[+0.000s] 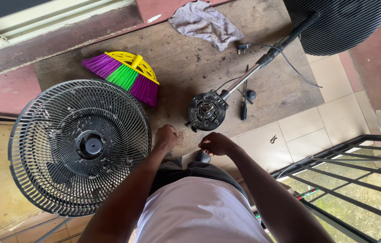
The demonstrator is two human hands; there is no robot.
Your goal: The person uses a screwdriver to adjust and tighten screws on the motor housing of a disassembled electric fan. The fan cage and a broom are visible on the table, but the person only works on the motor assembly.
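A home porch or veranda, it seems: tiled floor [303, 130], a window frame [42, 20] at the wall, a metal railing [357, 180], a household brush [125, 74] (purple and green bristles).

hands: left [167, 136], right [214, 143] fisted, apart | nearest: fan motor [207, 111] | left: fan grille [80, 146]

We can't see inside the curled left hand [166, 136] or the closed right hand [215, 144], so any contents stay unknown. The round black fan base [339, 22] runs off the top edge. The small dark metal clip [273, 139] on the pale tiles is too tiny to identify. The black metal railing [357, 180] is cut off at right.
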